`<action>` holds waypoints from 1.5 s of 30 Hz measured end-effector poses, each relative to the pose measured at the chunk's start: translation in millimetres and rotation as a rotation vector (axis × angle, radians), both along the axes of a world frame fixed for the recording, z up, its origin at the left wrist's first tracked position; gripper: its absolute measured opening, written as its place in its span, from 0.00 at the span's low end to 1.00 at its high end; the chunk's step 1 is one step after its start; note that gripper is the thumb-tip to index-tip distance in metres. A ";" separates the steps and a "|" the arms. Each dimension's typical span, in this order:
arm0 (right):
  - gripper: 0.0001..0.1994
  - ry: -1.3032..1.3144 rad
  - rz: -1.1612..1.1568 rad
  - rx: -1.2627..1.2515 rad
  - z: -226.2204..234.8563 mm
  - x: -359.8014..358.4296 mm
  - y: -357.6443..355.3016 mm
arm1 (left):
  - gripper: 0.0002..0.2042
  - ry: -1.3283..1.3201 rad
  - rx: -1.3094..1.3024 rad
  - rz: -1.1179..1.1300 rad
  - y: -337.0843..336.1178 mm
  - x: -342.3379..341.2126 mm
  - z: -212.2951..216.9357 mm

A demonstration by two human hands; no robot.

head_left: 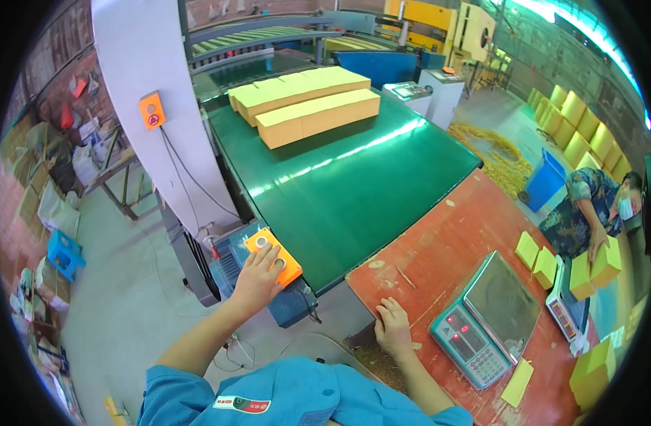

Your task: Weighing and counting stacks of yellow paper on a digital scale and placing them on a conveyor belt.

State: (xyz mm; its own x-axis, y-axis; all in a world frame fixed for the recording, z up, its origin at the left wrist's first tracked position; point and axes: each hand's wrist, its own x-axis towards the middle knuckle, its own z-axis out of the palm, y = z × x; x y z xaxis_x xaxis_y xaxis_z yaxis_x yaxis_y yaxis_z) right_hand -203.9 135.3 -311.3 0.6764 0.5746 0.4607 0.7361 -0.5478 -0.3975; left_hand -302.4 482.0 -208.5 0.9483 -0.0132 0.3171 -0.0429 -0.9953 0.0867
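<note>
My left hand (260, 272) lies over an orange control box (291, 266) with round buttons, fingers spread and touching its face. The box is fixed on a blue motor housing (294, 304) beside the green conveyor belt (325, 206). My right hand (394, 325) rests at the near edge of the red tabletop (439, 241), its fingers lightly bent and holding nothing. Farther up the belt lie long yellow blocks: a single front block (318, 122) and a row of blocks (297, 91) behind it. A teal digital scale (485, 319) stands right of my right hand.
At the right, a masked co-worker (588, 206) handles yellow stacks (597, 270) on a second scale (568, 305). A grey post (137, 92) carries another orange button box (152, 110). A blue bin (545, 179) and yellow rolls (581, 124) stand beyond. A blue stool (65, 253) sits left.
</note>
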 end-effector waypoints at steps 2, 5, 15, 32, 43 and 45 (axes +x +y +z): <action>0.17 0.005 -0.030 0.005 0.0 -1.3 0.1 | 0.27 0.000 0.034 -0.016 -0.4 1.5 1.5; 0.18 0.003 -0.054 -0.004 -2.5 -3.0 -1.8 | 0.27 0.015 0.054 -0.088 5.1 4.2 -3.5; 0.18 0.007 -0.059 0.011 -1.6 -3.0 2.8 | 0.27 -0.006 0.057 -0.141 14.7 7.2 -4.0; 0.16 -0.016 -0.060 0.033 -1.6 0.4 1.1 | 0.28 -0.037 0.027 -0.157 14.2 8.5 -12.5; 0.16 -0.007 -0.053 0.023 -2.8 -2.5 -3.6 | 0.28 -0.016 0.028 -0.158 8.7 9.7 -5.9; 0.16 -0.001 -0.043 0.029 -2.4 -2.9 -2.0 | 0.27 -0.014 0.032 -0.149 10.1 8.8 -4.4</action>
